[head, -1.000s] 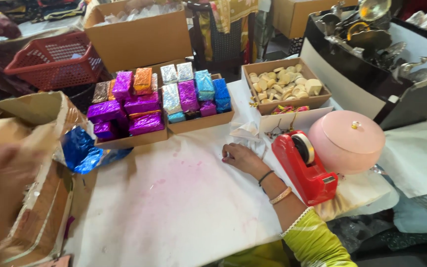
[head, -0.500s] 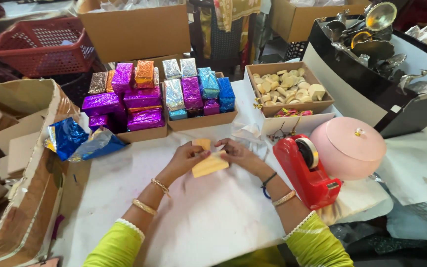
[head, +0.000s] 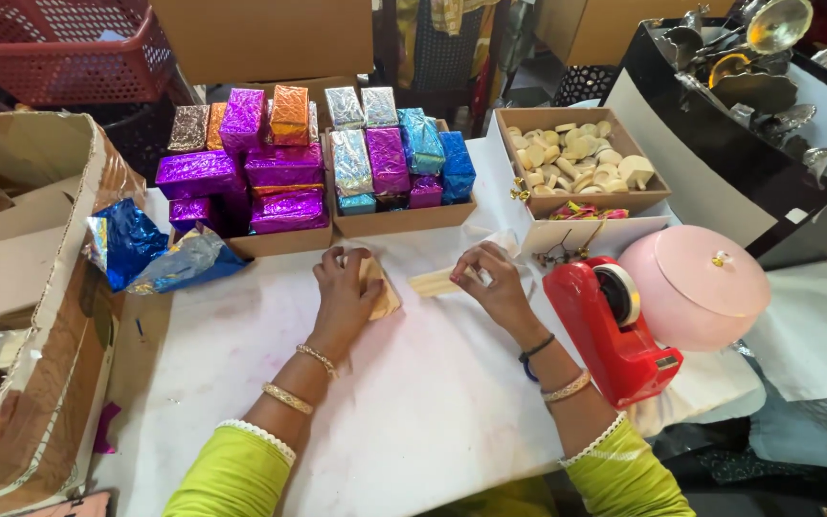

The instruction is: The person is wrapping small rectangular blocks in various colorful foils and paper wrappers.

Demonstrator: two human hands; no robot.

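Hands drawn apart since the earlier frame, left hand (head: 345, 287) curled loosely over a small wooden block (head: 381, 287) on the white table (head: 413, 402), right hand (head: 495, 282) pinching a flat wooden strip (head: 435, 281) between fingertips, strip lying between both hands.

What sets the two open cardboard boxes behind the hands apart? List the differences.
The left cardboard box holds stacked foil-wrapped blocks, mostly purple, with orange on top; the right cardboard box holds loose pale wooden pieces. The left box's load rises well above its rim; the right box's contents lie below its walls. Both are shallow, brown, open-topped and stand on the white-covered table.
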